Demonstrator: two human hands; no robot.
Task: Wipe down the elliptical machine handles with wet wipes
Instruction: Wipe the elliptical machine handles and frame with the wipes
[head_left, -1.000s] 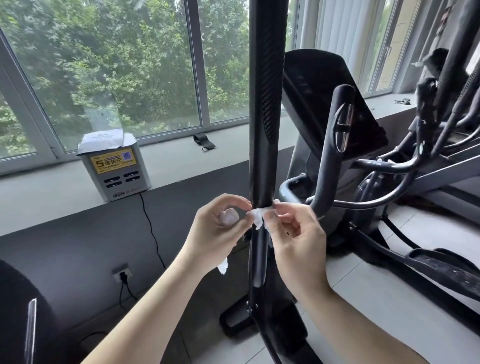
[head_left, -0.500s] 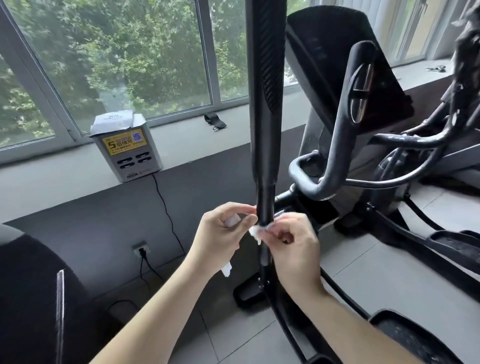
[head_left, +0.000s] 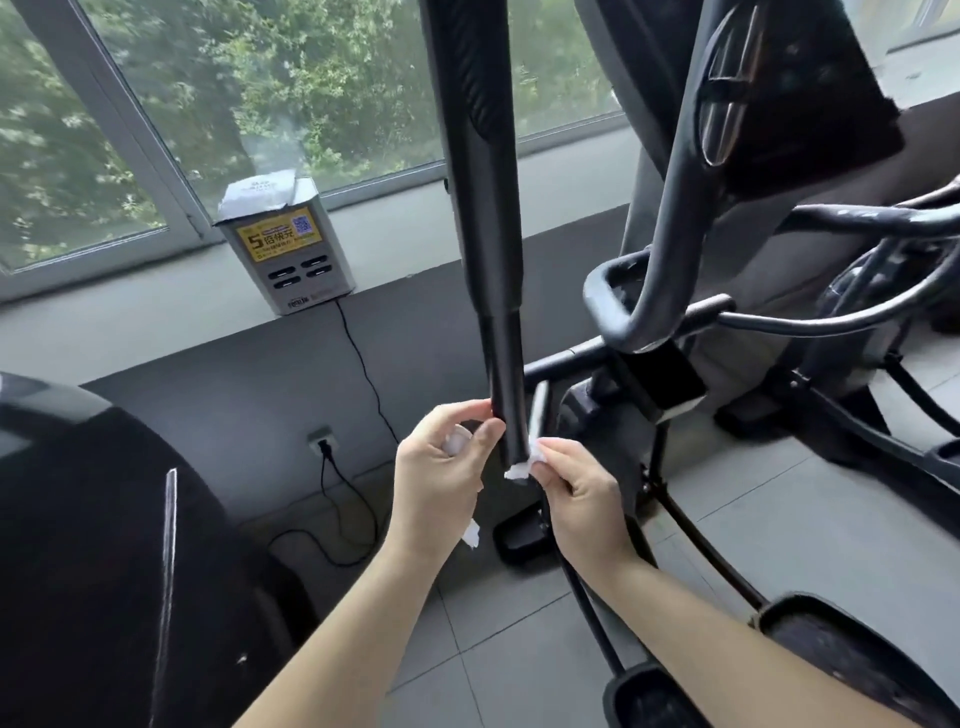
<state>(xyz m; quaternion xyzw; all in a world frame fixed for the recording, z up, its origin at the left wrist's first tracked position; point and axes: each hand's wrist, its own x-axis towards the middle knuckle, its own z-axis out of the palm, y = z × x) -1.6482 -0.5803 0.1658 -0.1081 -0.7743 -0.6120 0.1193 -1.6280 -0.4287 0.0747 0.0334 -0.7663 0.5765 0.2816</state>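
Wet wipe (head_left: 519, 470): white, crumpled, bunched against the lower right side of the handle (head_left: 485, 208), low in the middle of the view.
Right hand (head_left: 582, 499): curled, pinching that bunch between thumb and fingertips, touching the pole.
Left hand (head_left: 441, 478): curled round a white wad, thumb and forefinger tips against the pole's left side; a white tail hangs under the palm. Whether both hands hold one wipe passed behind the pole cannot be told.
Handle's look: upright black pole, with a thick ribbed grip above and a thinner smooth tube below a step; the hands sit on the thin tube.
Writing: the grey power-bank box (head_left: 288, 254) on the sill (head_left: 130, 317) has a yellow label with a big "5", Chinese characters and a blue QR code; the small print at its base is unreadable.
Cable (head_left: 363, 364): runs from the box down the dark wall.
Socket (head_left: 321, 441): low on the wall, with a plug in it.
Change: half a second ago the hands were just under the step; now they are well below it.
Beyond: curved fixed handle (head_left: 675, 182) with a silver plate, a black pedal (head_left: 852, 660), and grey floor (head_left: 779, 519) tiles.
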